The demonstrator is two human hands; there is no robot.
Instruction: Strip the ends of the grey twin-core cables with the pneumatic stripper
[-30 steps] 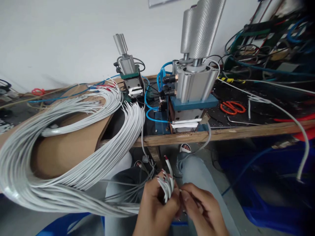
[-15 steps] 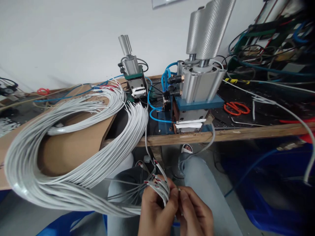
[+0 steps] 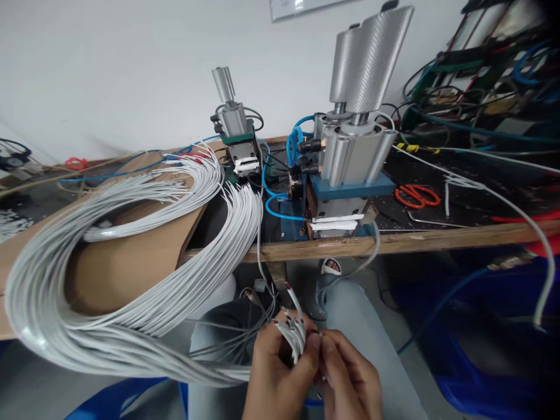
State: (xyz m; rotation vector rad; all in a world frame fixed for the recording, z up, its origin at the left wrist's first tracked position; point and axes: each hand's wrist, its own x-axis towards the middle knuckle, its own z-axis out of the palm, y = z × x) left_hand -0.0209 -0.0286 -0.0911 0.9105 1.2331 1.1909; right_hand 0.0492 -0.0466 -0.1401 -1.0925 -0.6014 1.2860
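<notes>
Left hand (image 3: 280, 367) clutches cable ends (image 3: 294, 337) right of the coil (image 3: 196, 274)!
Right hand (image 3: 350, 370) pinches, catch unclear; a slack left grip could spill ends.

On the wood-edged workbench (image 3: 420, 238), a pneumatic press (image 3: 354, 157) with a blue plate stands near the front, blue air tubing (image 3: 280, 216) at its left. A smaller green-plated press (image 3: 234, 121) stands farther left. Orange-red loops (image 3: 417, 197) and a thin bent rod (image 3: 435, 223) lie right; brown cardboard (image 3: 125, 262) lies left, before a white wall (image 3: 122, 64).
</notes>
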